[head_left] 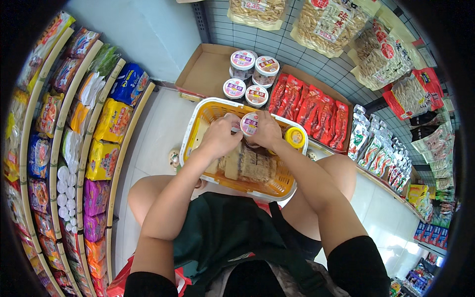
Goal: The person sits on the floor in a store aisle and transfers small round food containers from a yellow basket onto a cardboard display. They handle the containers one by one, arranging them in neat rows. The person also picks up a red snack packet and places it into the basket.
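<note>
An orange and white plastic basket (pixel 192 139) rests in front of me, holding brown packaged goods (pixel 252 166) and a jar with a yellow lid (pixel 295 137). My left hand (pixel 222 136) has curled fingers on a white container (pixel 232 119) in the basket, partly hidden by the hand. My right hand (pixel 264 129) grips a tub with a white, labelled lid (pixel 249 123) beside it. The basket's contents under both hands are partly covered.
Beyond the basket, cardboard trays (pixel 198 67) hold several stacked tubs (pixel 242 62) and red packets (pixel 309 111). Curved shelves of packaged food (pixel 101 163) line the left. Hanging bags (pixel 324 24) and small packets (pixel 373 141) line the right. My bent knees flank the basket.
</note>
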`<state>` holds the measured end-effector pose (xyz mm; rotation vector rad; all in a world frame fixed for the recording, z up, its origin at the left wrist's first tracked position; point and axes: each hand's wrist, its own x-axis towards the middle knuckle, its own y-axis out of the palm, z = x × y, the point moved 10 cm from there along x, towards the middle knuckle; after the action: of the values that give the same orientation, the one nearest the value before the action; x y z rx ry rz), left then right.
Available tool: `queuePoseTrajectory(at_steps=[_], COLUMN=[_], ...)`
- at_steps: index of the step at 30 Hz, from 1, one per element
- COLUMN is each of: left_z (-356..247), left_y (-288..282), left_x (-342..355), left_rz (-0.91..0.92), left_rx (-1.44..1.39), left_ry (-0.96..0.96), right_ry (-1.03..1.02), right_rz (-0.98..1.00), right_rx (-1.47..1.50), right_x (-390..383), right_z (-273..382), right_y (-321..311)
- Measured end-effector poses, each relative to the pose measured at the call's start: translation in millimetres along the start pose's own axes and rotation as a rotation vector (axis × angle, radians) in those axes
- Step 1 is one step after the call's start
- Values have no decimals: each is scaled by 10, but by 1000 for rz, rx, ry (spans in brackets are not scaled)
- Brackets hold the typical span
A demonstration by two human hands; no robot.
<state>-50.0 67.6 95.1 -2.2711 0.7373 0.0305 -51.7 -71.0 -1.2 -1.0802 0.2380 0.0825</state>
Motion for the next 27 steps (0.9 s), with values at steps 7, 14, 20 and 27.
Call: queuePoseTrajectory(at_steps=[7,14,20,27], left_z=[171,-14,-260,-278], left_y=[-147,-27,-209,-238], left_x=[71,73,90,123], left_rz=[-150,83,-12,-69], left_rx=[-20,-872,-977,-961], left_ry=[-55,-255,-115,-27], right_ry=[-221,-347,-540,-577], right_rz=[-275,-359,-546,-601], right_rx=[280,367,332,302], right_x=[-264,-594,-768,-848], right_z=[493,864,991,986], right_y=[-896,-1620,-1934,-1980])
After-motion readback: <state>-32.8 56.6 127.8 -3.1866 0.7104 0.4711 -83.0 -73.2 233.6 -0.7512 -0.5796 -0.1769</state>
